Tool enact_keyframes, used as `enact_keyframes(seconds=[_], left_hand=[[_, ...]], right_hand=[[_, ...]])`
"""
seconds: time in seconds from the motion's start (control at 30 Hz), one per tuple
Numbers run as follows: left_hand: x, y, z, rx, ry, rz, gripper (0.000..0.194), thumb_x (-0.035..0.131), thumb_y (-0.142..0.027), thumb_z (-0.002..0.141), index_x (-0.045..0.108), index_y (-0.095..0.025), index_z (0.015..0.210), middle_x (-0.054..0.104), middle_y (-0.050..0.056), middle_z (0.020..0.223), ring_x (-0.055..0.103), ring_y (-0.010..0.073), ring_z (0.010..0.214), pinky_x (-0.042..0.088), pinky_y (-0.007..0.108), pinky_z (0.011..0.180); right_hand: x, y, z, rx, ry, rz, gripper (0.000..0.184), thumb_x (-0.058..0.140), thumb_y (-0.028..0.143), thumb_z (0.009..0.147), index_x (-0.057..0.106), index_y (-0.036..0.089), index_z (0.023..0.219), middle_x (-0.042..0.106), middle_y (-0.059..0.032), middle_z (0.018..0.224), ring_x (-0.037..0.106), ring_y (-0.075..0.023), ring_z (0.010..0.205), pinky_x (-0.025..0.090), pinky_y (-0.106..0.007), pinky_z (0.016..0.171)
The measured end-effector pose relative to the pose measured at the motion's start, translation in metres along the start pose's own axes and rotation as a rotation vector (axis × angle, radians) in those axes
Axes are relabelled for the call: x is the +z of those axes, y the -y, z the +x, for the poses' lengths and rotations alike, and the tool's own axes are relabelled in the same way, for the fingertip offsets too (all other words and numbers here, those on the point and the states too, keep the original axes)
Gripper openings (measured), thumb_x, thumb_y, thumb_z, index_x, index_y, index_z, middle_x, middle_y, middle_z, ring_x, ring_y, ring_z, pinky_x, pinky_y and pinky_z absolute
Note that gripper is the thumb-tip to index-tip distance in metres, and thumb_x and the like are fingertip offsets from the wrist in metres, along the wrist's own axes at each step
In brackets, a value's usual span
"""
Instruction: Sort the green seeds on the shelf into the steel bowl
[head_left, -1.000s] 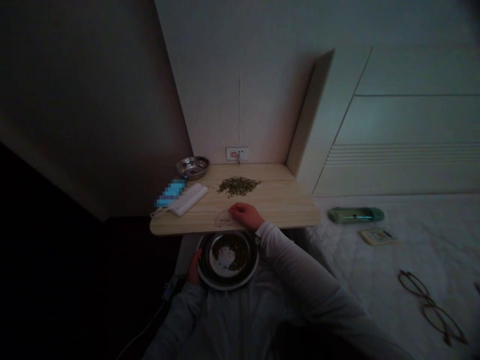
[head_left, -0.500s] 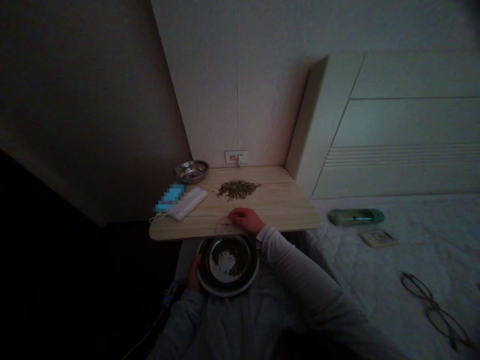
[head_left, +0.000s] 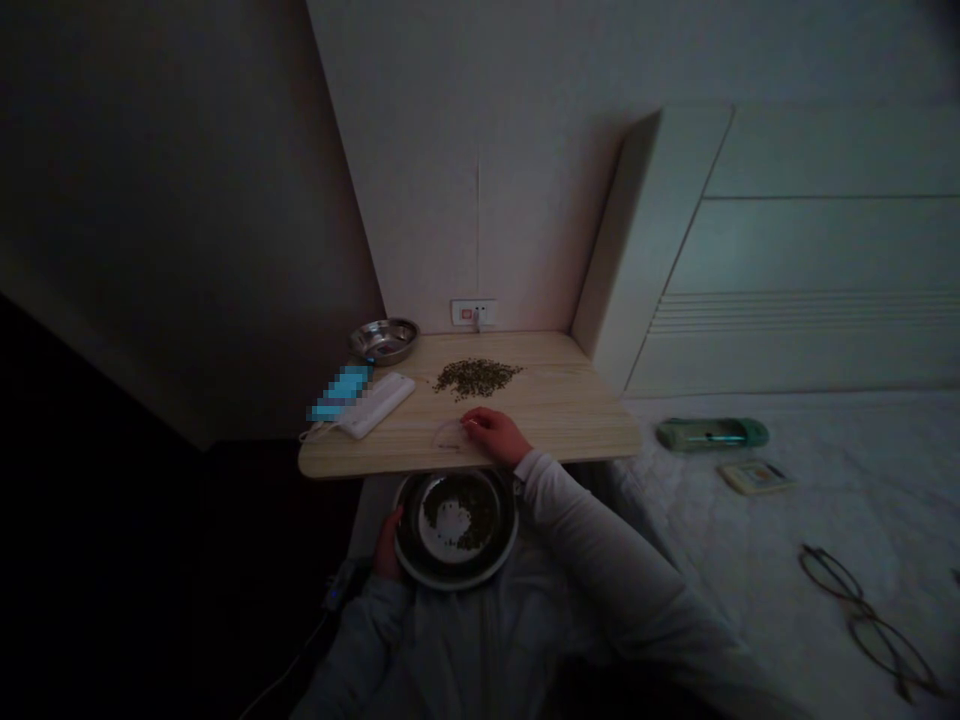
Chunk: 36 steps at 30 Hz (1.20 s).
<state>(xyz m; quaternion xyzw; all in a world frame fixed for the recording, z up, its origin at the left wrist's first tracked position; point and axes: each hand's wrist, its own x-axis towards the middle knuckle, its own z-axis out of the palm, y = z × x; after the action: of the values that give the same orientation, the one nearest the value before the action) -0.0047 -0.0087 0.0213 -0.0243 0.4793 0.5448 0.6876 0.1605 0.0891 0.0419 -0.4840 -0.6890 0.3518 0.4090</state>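
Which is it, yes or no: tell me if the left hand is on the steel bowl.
No, the left hand is at the side of the round dish, and the steel bowl stands apart on the table.

Yr R hand [head_left: 495,437] has bare tabletop [head_left: 581,425] on its right, out to the side edge. Straight ahead, the pile of green bits [head_left: 478,378] blocks a low pass; there's a way round on its R. To yr L, the white box [head_left: 377,405], blue screen [head_left: 341,392] & metal dish [head_left: 385,342] crowd that end. Wall [head_left: 435,220] & plug [head_left: 479,320] close off the back. Yr L hand [head_left: 387,545] takes up the L side of the lap bowl [head_left: 457,580]; table/bowl gap: can't tell.
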Motion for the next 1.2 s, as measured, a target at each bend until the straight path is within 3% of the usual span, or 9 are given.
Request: enact_keyframes(seconds=[0.43,0.77,0.93,1.2], left_hand=[[-0.003,0.000,0.006,0.040,0.026,0.052,0.031,0.037,-0.019,0.071,0.062,-0.013,0.054,0.065,0.009,0.056,0.059,0.0212,0.076,0.040,0.033,0.077],[-0.006,0.002,0.009,0.124,-0.012,0.059,0.024,0.041,-0.016,0.069,0.061,-0.015,0.055,0.063,0.005,0.051,0.055,0.0193,0.086,0.035,0.029,0.084],[-0.005,0.001,0.007,0.042,0.015,0.035,0.028,0.039,-0.019,0.070,0.060,-0.013,0.052,0.063,0.006,0.050,0.056,0.0209,0.084,0.038,0.030,0.080],[-0.003,0.000,0.002,0.061,-0.005,0.038,0.026,0.040,-0.018,0.069,0.060,-0.014,0.054,0.063,0.006,0.052,0.058,0.0207,0.079,0.039,0.030,0.079]], right_hand=[[-0.003,0.001,-0.003,-0.041,0.082,-0.169,0.025,0.050,0.032,0.066,0.057,0.016,0.083,0.054,0.0007,0.064,0.044,-0.0073,0.058,0.034,-0.019,0.056],[-0.004,0.001,0.001,-0.074,-0.005,-0.287,0.024,0.046,0.030,0.069,0.056,0.015,0.085,0.051,0.0003,0.062,0.043,-0.0082,0.058,0.034,-0.020,0.057],[-0.008,0.001,0.006,-0.096,0.011,-0.319,0.025,0.046,0.032,0.069,0.056,0.015,0.085,0.049,0.0011,0.060,0.042,-0.0079,0.057,0.033,-0.020,0.056],[-0.016,-0.002,0.008,-0.055,0.016,-0.252,0.026,0.047,0.033,0.067,0.056,0.015,0.085,0.049,0.0020,0.057,0.042,-0.0074,0.054,0.033,-0.020,0.055]])
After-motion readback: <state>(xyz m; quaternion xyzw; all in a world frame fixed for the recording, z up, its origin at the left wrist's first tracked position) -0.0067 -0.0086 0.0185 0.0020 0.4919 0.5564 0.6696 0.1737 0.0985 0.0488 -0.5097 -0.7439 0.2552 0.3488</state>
